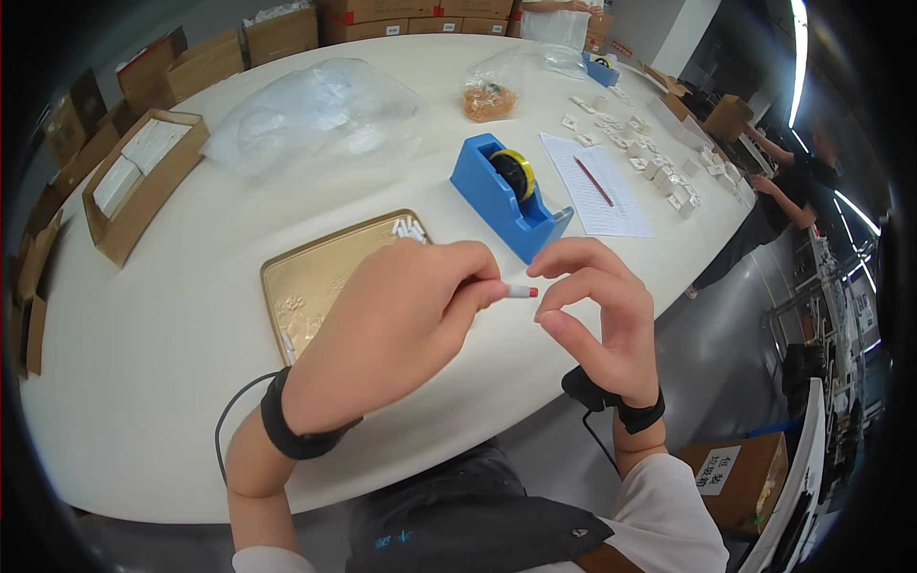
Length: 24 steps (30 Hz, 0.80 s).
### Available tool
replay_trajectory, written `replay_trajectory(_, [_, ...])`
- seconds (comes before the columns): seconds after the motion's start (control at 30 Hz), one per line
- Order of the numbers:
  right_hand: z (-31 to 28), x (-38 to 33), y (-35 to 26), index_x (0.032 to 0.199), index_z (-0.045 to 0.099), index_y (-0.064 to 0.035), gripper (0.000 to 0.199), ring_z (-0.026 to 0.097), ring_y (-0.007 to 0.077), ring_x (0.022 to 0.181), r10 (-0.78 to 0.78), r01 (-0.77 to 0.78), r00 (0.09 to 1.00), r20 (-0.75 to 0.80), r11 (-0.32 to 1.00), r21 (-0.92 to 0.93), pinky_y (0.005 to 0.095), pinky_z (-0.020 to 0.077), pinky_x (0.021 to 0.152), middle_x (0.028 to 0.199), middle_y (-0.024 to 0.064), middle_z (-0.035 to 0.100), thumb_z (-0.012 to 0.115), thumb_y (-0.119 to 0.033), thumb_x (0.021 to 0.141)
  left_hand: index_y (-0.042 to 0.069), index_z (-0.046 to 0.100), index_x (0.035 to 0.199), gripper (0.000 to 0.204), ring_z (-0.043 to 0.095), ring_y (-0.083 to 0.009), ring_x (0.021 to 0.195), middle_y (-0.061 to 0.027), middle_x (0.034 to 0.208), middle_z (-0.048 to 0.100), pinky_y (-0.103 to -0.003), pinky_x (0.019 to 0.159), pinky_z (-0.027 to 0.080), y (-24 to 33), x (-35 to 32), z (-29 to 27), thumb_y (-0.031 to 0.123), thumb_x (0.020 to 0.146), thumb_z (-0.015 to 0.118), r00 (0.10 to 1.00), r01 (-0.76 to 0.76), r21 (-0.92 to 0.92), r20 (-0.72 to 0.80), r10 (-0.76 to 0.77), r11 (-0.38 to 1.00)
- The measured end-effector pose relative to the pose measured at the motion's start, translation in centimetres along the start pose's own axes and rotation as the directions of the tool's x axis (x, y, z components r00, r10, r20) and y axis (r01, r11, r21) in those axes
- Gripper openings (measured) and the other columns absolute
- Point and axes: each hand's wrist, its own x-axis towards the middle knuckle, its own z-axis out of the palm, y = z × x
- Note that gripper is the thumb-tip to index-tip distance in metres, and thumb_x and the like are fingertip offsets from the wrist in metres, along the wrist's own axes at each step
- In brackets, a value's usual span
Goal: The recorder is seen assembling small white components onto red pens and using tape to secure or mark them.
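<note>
My left hand reaches over a gold tray. Its thumb and forefinger pinch a small white tube with a red end that points to the right. Facing that red end, my right hand is curled, its forefinger lifted apart. The tips of its thumb and another finger come together; anything between them is too small to make out. Short white tubes lie in the tray's far right corner, and tiny pale pieces are scattered on its left side. My left hand covers part of the tray.
Beyond my hands stands a blue tape dispenser, beside a paper sheet with a red pen. Farther off are white blocks, a bag of orange bits and clear plastic bags. An open carton sits left. People stand beyond the table.
</note>
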Motion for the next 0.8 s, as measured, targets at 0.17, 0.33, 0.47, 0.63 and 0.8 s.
replay_trajectory(0.17, [2.6, 0.8, -1.4, 0.079, 0.061, -0.0026, 0.006, 0.057, 0.0194, 0.081, -0.028, 0.022, 0.982, 0.186, 0.999, 0.038, 0.0289, 0.0449, 0.072, 0.096, 0.0100, 0.059, 0.063, 0.001, 0.075, 0.000, 0.061, 0.081, 0.008, 0.052, -0.0245, 0.051, -0.0135, 0.061, 0.056, -0.030, 0.051, 0.039, 0.8, -4.7, -1.0, 0.008, 0.081, 0.060, 0.992, 0.097, 0.077, -0.090, -0.090, 0.992])
replay_trajectory(0.33, [4.4, 1.4, -1.8, 0.081, 0.062, 0.0003, 0.006, 0.058, 0.0189, 0.072, 0.015, -0.019, 0.981, 0.196, 1.000, 0.017, 0.0272, 0.0459, 0.067, 0.083, 0.0090, 0.062, 0.063, 0.002, 0.076, 0.000, 0.060, 0.080, 0.008, 0.052, -0.0296, 0.053, -0.0157, 0.061, 0.055, -0.032, 0.050, 0.040, -0.6, -6.0, -0.7, 0.007, 0.082, 0.059, 0.983, 0.076, 0.054, -0.174, -0.066, 0.996])
replay_trajectory(0.47, [5.2, 1.3, -1.7, 0.081, 0.062, 0.0022, 0.005, 0.058, 0.0168, 0.070, 0.099, -0.111, 0.986, 0.132, 0.990, 0.083, 0.0266, 0.0463, 0.065, 0.077, 0.0086, 0.063, 0.063, 0.001, 0.077, 0.000, 0.058, 0.078, 0.008, 0.053, -0.0327, 0.056, -0.0163, 0.061, 0.055, -0.035, 0.051, 0.040, -0.6, -6.4, -0.7, 0.008, 0.082, 0.059, 0.982, 0.067, 0.101, -0.184, -0.047, 0.993])
replay_trajectory(0.63, [5.4, 1.4, -1.7, 0.081, 0.062, 0.0023, 0.004, 0.057, 0.0155, 0.069, 0.127, -0.142, 0.982, 0.140, 0.984, 0.106, 0.0260, 0.0459, 0.064, 0.078, 0.0086, 0.063, 0.063, 0.001, 0.077, 0.001, 0.056, 0.076, 0.010, 0.053, -0.0344, 0.060, -0.0159, 0.062, 0.054, -0.040, 0.053, 0.040, -1.0, -6.8, -0.1, 0.008, 0.082, 0.059, 0.968, -0.001, 0.264, -0.240, 0.067, 0.964])
replay_trajectory(0.8, [5.6, 1.2, -1.6, 0.081, 0.062, 0.0022, 0.005, 0.059, 0.0166, 0.072, 0.128, -0.137, 0.983, 0.131, 0.989, 0.059, 0.0266, 0.0462, 0.066, 0.081, 0.0097, 0.063, 0.063, 0.002, 0.076, 0.001, 0.056, 0.078, 0.008, 0.053, -0.0334, 0.059, -0.0145, 0.061, 0.054, -0.041, 0.054, 0.040, -1.0, -6.8, 0.4, 0.007, 0.082, 0.059, 0.953, -0.047, 0.353, -0.266, 0.148, 0.935])
